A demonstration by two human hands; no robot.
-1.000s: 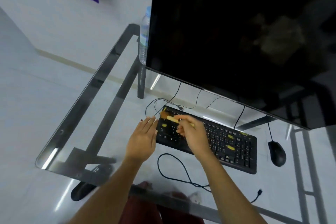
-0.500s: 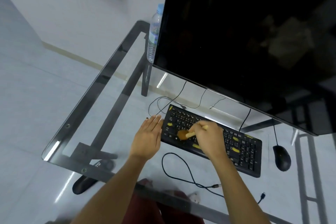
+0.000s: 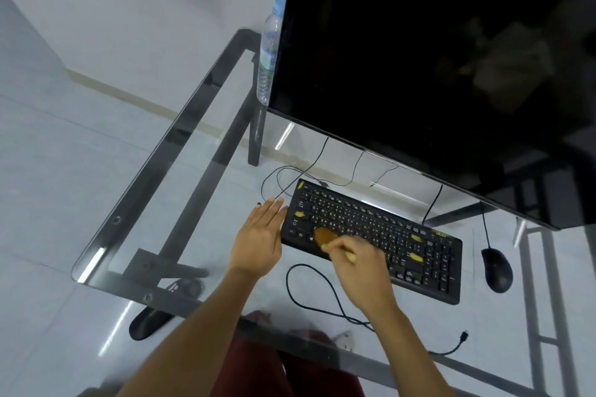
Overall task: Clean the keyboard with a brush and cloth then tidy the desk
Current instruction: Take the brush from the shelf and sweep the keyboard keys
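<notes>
the brush [image 3: 325, 236] has swept from the keyboard's [image 3: 371, 235] far left corner down to its near left rows within the last second. the right hand [image 3: 356, 263] pinches the handle in its grip; the left hand [image 3: 259, 238], fingers straight, steadies the keyboard's left edge on the glass desk [image 3: 180, 151]. brushing looks underway, with most of the keys to the right and the cloth stage apparently ahead.

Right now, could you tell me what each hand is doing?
Left hand: open, fingers straight beside the keyboard.
Right hand: holding the brush.

Bright, even light; glass glare (wide-angle edge warp)
</notes>
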